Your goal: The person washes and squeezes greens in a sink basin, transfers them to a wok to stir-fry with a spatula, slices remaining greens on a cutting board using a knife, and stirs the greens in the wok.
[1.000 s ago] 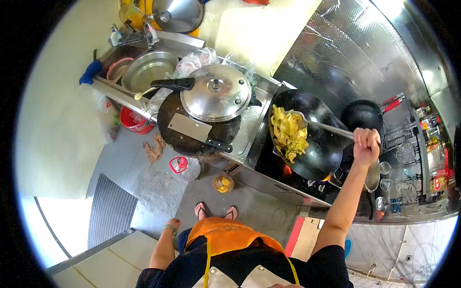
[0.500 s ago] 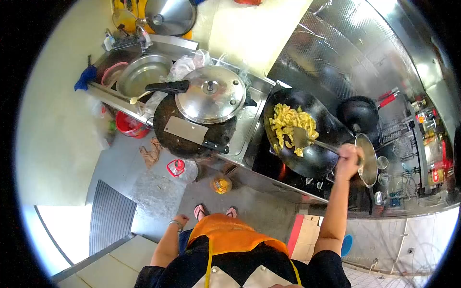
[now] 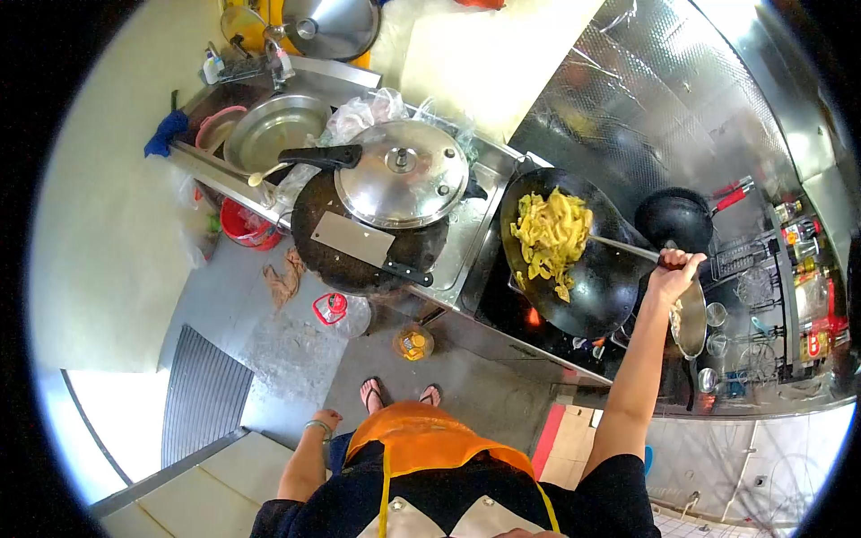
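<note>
My right hand (image 3: 679,273) is wrapped round the dark grip of a wok spatula (image 3: 625,246). Its metal shaft reaches left into a large black wok (image 3: 599,296), and the blade is hidden under the food. Yellow-green cut pieces of food (image 3: 552,231), their kind unclear, are heaped on the wok's left side. Down by the orange apron (image 3: 430,439), my left hand (image 3: 326,420) hangs with fingers loosely curled and nothing visible in it. A bracelet circles that wrist.
Left of the wok, a pressure cooker (image 3: 399,193) and a cleaver (image 3: 352,240) rest on a round dark board (image 3: 314,193). A smaller pan (image 3: 689,332) is close beside my right hand. A black frying pan (image 3: 673,220) lies behind. Bottles (image 3: 332,309) stand on the floor.
My right hand has moved right and slightly up with the spatula. The spatula blade has gone under the food, which is now heaped higher. My left hand has dropped slightly.
</note>
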### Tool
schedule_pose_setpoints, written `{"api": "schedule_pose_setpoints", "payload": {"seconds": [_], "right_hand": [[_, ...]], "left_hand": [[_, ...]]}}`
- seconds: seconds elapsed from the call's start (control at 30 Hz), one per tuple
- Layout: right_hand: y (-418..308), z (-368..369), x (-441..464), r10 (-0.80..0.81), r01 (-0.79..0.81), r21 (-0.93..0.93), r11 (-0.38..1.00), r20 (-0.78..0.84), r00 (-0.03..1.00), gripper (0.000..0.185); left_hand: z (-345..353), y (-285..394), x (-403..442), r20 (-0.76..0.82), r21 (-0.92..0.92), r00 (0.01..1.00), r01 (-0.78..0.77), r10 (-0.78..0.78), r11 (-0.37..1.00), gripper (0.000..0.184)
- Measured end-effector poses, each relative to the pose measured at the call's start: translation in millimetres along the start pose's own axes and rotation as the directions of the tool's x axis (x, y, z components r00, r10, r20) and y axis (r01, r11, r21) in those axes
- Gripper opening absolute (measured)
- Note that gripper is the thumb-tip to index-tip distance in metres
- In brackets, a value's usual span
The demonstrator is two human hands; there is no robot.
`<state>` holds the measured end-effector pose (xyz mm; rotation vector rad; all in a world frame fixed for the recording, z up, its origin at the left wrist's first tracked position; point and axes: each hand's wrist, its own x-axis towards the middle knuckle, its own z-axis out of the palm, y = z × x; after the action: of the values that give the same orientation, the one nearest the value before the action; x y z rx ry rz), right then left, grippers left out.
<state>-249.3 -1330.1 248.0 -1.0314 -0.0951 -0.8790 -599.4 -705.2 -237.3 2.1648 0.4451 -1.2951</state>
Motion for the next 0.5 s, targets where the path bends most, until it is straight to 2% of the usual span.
{"api": "schedule_pose_setpoints", "payload": {"seconds": [0.03, 0.07, 0.13, 0.17, 0.2, 0.27, 0.33, 0.43, 0.47, 0.5], "right_hand": [[-15, 28, -10, -0.057, 0.061, -0.037, 0.997, 0.096, 0.994, 0.046], [-30, 47, -18, -0.085, 0.088, -0.068, 0.994, 0.051, 0.995, 0.046], [-52, 56, -20, -0.156, 0.173, -0.094, 0.98, 0.165, 0.974, 0.045], [-55, 57, -16, -0.162, 0.171, -0.079, 0.982, 0.104, 0.981, 0.044], [-50, 50, -9, -0.184, 0.186, -0.094, 0.978, 0.029, 0.983, 0.044], [-27, 15, 14, -0.283, 0.252, -0.27, 0.929, -0.083, 0.955, 0.044], [3, -7, 29, -0.365, 0.301, -0.369, 0.88, -0.116, 0.924, 0.042], [40, -16, 33, -0.169, 0.156, -0.226, 0.961, -0.038, 0.985, 0.041], [45, -12, 31, -0.039, 0.038, 0.005, 0.999, 0.158, 0.987, 0.04], [44, 3, 24, 0.007, -0.026, 0.078, 0.997, 0.241, 0.971, 0.041]], "left_hand": [[8, -9, 16, -0.005, 0.03, 1.0, -0.018, 0.018, 0.999, 0.033], [12, -14, 25, -0.01, 0.057, 0.999, -0.035, 0.036, 0.998, 0.033], [6, -6, 24, -0.051, -0.065, 0.999, -0.02, 0.017, 0.998, 0.03], [3, -2, 22, -0.069, -0.126, 0.998, -0.013, 0.004, 0.992, 0.029], [-2, 5, 16, -0.112, -0.107, 0.994, -0.032, 0.02, 0.994, 0.028], [-9, 20, 6, -0.198, -0.075, 0.979, -0.071, 0.055, 0.995, 0.025], [-6, 19, 10, -0.203, -0.057, 0.976, -0.096, 0.083, 0.994, 0.024], [1, 9, 3, -0.2, -0.104, 0.977, -0.099, 0.077, 0.99, 0.023], [4, 6, -1, -0.194, -0.126, 0.978, -0.098, 0.073, 0.987, 0.023], [8, 2, -1, -0.17, -0.072, 0.981, -0.107, 0.093, 0.992, 0.024]]}}
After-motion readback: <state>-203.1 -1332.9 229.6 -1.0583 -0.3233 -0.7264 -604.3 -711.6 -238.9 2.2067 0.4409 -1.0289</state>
